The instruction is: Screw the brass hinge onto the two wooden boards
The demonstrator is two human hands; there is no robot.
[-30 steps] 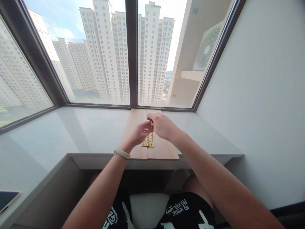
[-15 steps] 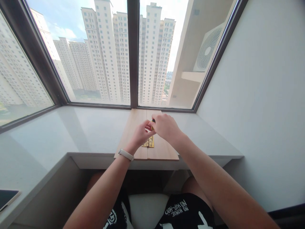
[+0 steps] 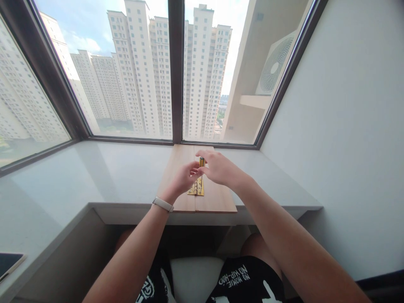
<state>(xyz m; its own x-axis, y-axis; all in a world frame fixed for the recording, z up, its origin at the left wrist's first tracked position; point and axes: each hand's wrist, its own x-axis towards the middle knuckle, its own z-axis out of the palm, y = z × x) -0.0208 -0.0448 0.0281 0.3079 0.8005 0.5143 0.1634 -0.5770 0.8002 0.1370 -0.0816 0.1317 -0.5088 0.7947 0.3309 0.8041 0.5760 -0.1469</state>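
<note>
A small yellow and black object (image 3: 202,162) stands upright between my two hands, above two light wooden boards (image 3: 179,176) laid side by side. My left hand (image 3: 187,176) pinches it from the left with the fingertips. From the right, my right hand (image 3: 217,167) has its thumb at the object and its fingers curved over the far side. Just below the hands a gold hinge-like plate (image 3: 196,188) with dark marks lies across the seam of the boards; its far end is hidden by the hands.
The boards rest on a white window ledge (image 3: 126,172) and reach its front edge. Beyond is a dark window frame (image 3: 177,84). A white wall (image 3: 341,105) rises at right. A dark-screened device (image 3: 11,265) lies at lower left.
My right hand has loosened from its closed grip and its fingers have spread, so more of the yellow object shows. My left wrist has shifted slightly left.
</note>
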